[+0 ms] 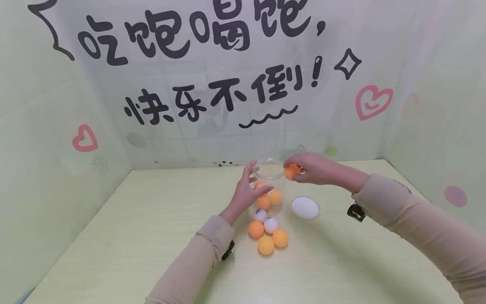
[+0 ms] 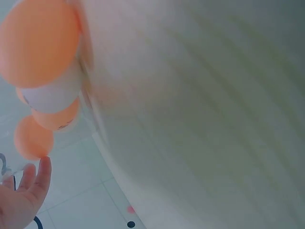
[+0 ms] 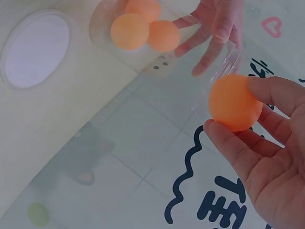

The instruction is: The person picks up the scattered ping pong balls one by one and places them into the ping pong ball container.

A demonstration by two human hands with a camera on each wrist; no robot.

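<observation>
A clear jar (image 1: pixel 279 182) stands upright near the back of the table with several orange ping-pong balls (image 1: pixel 276 196) inside. My left hand (image 1: pixel 247 192) holds the jar from its left side, thumb across the front and fingers around the far side. Beside the jar's right rim, my right hand (image 1: pixel 315 169) pinches an orange ping-pong ball (image 3: pixel 235 103) between thumb and fingers. In front of the jar sits a cluster of loose balls: two white balls (image 1: pixel 271 225) with dark print, and orange balls (image 1: pixel 265 245) nearer to me.
To the right of the jar lies a round white lid (image 1: pixel 305 207) on the pale table (image 1: pixel 152 236). Behind the table hangs a printed curtain (image 1: pixel 212 139) with large dark characters; more of it closes both sides.
</observation>
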